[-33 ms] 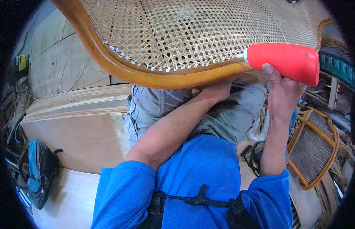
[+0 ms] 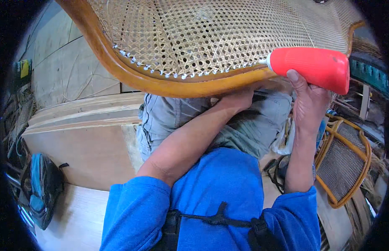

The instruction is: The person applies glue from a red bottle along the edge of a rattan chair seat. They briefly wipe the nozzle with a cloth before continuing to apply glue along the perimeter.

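My right hand (image 2: 310,98) is wrapped round a red squeeze bottle (image 2: 313,67), held sideways with its white nozzle (image 2: 265,61) pointing left. The nozzle tip is at the edge of a woven cane panel (image 2: 211,31), just above its curved wooden frame (image 2: 161,87). White blobs (image 2: 167,75) dot the seam between cane and frame, left of the nozzle. My left hand (image 2: 240,99) reaches under the frame, near my lap. The frame hides its fingers, so I cannot see whether it grips anything.
Stacked wooden boards (image 2: 85,117) lie to the left, with a dark and blue backpack (image 2: 43,188) nearer me. A smaller cane-filled wooden frame (image 2: 343,163) stands at the right. Loose cane fibres (image 2: 366,44) are heaped at the far right.
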A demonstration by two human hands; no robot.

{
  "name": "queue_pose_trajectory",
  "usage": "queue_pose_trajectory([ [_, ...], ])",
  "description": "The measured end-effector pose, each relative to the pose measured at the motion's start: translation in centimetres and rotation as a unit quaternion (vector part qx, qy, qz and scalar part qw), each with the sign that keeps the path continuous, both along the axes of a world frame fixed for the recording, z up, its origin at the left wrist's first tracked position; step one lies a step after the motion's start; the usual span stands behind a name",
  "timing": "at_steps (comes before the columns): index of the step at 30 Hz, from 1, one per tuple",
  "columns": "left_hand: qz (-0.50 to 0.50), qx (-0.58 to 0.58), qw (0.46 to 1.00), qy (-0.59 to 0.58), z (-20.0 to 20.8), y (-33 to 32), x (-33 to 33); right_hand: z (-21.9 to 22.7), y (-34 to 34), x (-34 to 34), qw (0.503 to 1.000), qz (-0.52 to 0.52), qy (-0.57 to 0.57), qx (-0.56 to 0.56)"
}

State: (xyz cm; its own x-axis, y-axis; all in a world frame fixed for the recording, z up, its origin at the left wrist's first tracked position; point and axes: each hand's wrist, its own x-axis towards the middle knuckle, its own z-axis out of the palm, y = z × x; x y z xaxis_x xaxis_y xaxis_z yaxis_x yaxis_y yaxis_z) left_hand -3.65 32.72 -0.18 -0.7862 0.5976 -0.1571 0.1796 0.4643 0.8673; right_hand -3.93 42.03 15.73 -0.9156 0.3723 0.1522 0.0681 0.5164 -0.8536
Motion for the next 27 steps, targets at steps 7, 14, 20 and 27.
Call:
queue_pose_trajectory([
  [7, 0.011, 0.033, 0.998, 0.056, -0.6, 0.2, 0.1, 0.2, 0.3, -0.2, 0.995, 0.010, -0.017, 0.098],
  [14, 0.003, 0.002, 1.000, 0.004, -0.3, 0.1, 0.0, 0.5, -1.2, 0.0, 0.993, 0.011, 0.010, 0.115],
  [20, 0.013, -0.009, 0.999, 0.048, -1.1, 0.4, 0.6, -0.3, 0.7, 0.1, 0.998, -0.043, 0.025, -0.046],
  [27, 0.012, -0.012, 0.999, 0.046, -2.2, 0.7, 0.8, -0.2, 1.4, 0.4, 0.999, -0.025, -0.004, -0.024],
])
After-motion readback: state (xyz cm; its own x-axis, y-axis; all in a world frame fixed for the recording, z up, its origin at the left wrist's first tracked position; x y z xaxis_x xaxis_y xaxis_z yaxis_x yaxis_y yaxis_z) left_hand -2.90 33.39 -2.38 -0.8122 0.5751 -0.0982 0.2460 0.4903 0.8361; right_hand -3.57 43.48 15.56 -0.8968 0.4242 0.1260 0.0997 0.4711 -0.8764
